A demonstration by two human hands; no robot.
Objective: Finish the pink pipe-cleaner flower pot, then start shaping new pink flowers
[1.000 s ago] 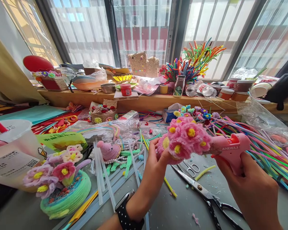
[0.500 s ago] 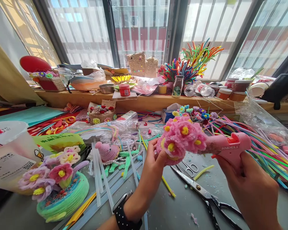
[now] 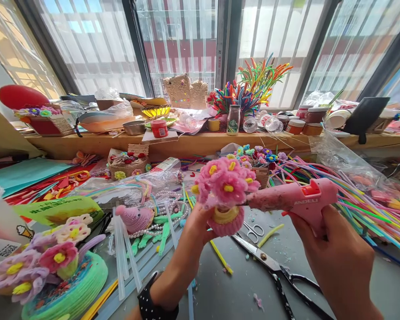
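Note:
My left hand [image 3: 195, 229] is closed around a small pot of pink fuzzy flowers [image 3: 229, 187] with yellow centres. The pot [image 3: 228, 222] below the blooms has a pink ribbed side and a pale yellow top. In my right hand [image 3: 336, 253] is a pink hot glue gun [image 3: 308, 200] marked ANDELI, held by its handle. Its nozzle points left and meets the right side of the flowers; the tip is partly hidden there. Beneath, large scissors [image 3: 270, 260] lie spread on the grey table, with small scissors [image 3: 254, 231] and a yellow fuzzy stem [image 3: 270, 234] beside them.
A green base with fuzzy flowers [image 3: 76, 284] stands at the left front. Clear glue sticks [image 3: 120, 262] and a pink crocheted cone [image 3: 138, 218] lie left of my hand. Colourful pipe cleaners [image 3: 363, 204] spread at right. Jars and a glass bottle [image 3: 233, 120] line the sill.
The flower pot has turned more upright, showing its pink side. The glue gun's nozzle is now more exposed. The whole view has shifted, so things appear further left.

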